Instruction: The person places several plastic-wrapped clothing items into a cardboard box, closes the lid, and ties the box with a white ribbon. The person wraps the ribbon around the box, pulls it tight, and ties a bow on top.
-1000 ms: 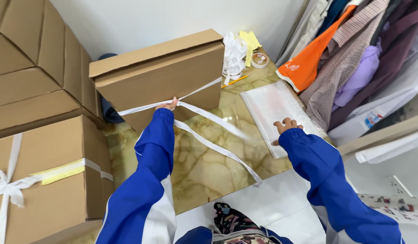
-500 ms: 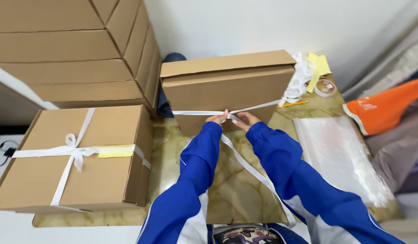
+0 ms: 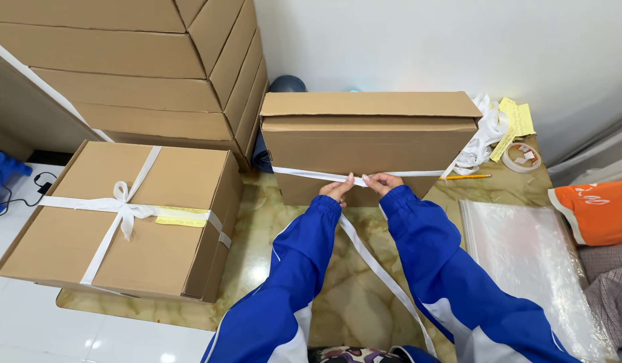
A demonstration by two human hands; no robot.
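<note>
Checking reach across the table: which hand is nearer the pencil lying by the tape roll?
Right. The right hand pinches the white ribbon on the box front, left of the pencil; the left hand is farther left.

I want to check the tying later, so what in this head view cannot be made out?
- Both hands, left and right: the fingers curl around the white ribbon, hiding their grip on it.
- Cardboard box: its back and far side face away.
- Loose ribbon end: runs off the bottom edge.
- Yellow note on the tied box: too small to read.
</note>
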